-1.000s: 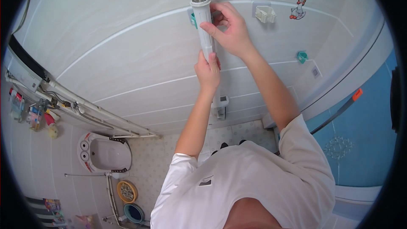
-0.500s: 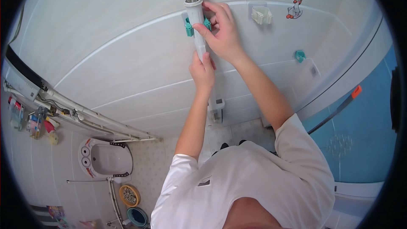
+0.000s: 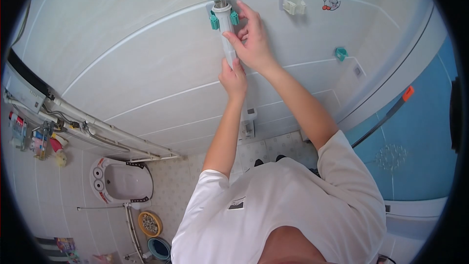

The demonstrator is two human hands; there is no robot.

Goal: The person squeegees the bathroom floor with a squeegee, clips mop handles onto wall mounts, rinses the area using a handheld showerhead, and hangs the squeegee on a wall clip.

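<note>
A white pole (image 3: 224, 27) with a metal section at its upper end stands along the tiled wall, in a green wall clip (image 3: 234, 18) whose two arms show on either side of it. My left hand (image 3: 233, 79) is closed round the pole below the clip, thumb along its front. Beside the pole, my right hand (image 3: 254, 44) has its thumb against the front surface. Its index finger is stretched up past the clip, and the other fingers are bent and apart. Low down, a white fitting (image 3: 248, 124) shows beyond my left forearm; its link to the pole is hidden.
A cream wall clip (image 3: 294, 6) and another green clip (image 3: 341, 54) are on the wall to the right. An orange-tipped dark handle (image 3: 408, 93) leans by a blue panel. At left are pipes (image 3: 122, 134), a squat toilet (image 3: 129, 181), a yellow bowl (image 3: 149, 223) and a blue bucket (image 3: 159, 248).
The view has tilted slightly, so the wall and clips sit higher. My right hand's index finger has straightened and moved off the pole's top. My left hand keeps its hold.
</note>
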